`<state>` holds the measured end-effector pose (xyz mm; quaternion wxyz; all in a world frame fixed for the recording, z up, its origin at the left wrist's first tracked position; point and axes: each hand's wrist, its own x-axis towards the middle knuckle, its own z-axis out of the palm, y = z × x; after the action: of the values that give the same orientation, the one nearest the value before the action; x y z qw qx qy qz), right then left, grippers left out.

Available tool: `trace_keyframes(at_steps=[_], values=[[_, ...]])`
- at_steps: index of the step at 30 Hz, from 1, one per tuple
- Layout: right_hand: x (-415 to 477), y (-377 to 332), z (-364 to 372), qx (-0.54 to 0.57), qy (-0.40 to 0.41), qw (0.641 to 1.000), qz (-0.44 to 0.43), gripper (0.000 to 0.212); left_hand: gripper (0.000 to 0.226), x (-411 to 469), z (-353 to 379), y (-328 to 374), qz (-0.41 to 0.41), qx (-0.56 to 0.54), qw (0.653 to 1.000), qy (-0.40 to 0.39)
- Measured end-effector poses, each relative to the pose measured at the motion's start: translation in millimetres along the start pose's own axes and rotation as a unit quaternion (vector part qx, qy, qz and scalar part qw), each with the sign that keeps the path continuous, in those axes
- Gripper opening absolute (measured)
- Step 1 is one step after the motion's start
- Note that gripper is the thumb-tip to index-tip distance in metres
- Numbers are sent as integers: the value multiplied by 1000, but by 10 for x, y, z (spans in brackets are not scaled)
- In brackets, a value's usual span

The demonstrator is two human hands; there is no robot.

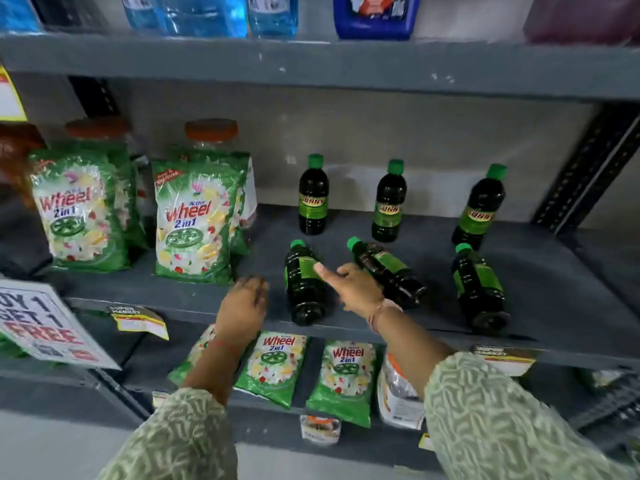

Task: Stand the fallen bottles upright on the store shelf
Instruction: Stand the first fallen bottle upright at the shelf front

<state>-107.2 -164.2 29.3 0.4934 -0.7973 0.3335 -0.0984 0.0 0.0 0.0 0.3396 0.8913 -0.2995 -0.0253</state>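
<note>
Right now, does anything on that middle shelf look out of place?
Yes: three green-capped bottles lie on their sides at the shelf front, left, middle and right, while three more stand upright behind. No spill visible.

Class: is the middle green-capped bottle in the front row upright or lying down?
Lying down: the middle front bottle rests on its side on the shelf, cap toward the back.

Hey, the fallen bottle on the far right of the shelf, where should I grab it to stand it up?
Probably around the labelled middle of the rightmost fallen bottle, coming from above. It lies base toward you, green cap pointing back, with clear shelf on both sides for fingers to wrap.
</note>
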Motion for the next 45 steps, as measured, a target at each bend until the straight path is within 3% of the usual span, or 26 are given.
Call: trace_keyframes(at_steps=[3, 6, 10, 13, 16, 21, 26, 30, 34, 37, 39, 42, 45], values=[[149, -113, 233, 27, -60, 996, 57, 82, 61, 74, 198, -267, 40, 78, 993, -73], [304, -199, 445, 37, -39, 994, 93, 81, 75, 105, 321, -367, 65, 137, 984, -92], [415, -179, 501, 36, -7, 994, 106, 51, 75, 162, 388, -480, 106, 188, 973, -86], [454, -128, 458, 69, 72, 994, 47, 38, 73, 247, 435, -458, 118, 194, 970, -82], [554, -24, 418, 30, 173, 982, -65, 53, 82, 341, 475, -363, 102, 184, 973, -93], [511, 175, 412, 55, 208, 966, -144, 79, 81, 369, 510, -337, 90, 197, 973, -84], [507, 225, 436, 57, 198, 969, -134, 82, 82, 360, 507, -301, 72, 183, 977, -82], [535, 252, 473, 4, 220, 968, -120, 99, 82, 358, 512, -301, 70, 192, 975, -85], [505, 277, 444, 53, 181, 977, -100, 94, 84, 360, 507, -291, 64, 199, 974, -92], [489, 284, 455, 73, 159, 980, -100, 106, 83, 352, 504, -285, 64, 197, 974, -88], [525, 266, 499, 30, 178, 978, -105, 113, 83, 350, 504, -286, 68, 199, 974, -85], [562, 244, 520, -13, 212, 974, -85, 102, 83, 347, 494, -283, 68, 202, 973, -88], [528, 295, 453, 36, 178, 979, -93, 94, 80, 354, 495, -272, 62, 202, 973, -92]])
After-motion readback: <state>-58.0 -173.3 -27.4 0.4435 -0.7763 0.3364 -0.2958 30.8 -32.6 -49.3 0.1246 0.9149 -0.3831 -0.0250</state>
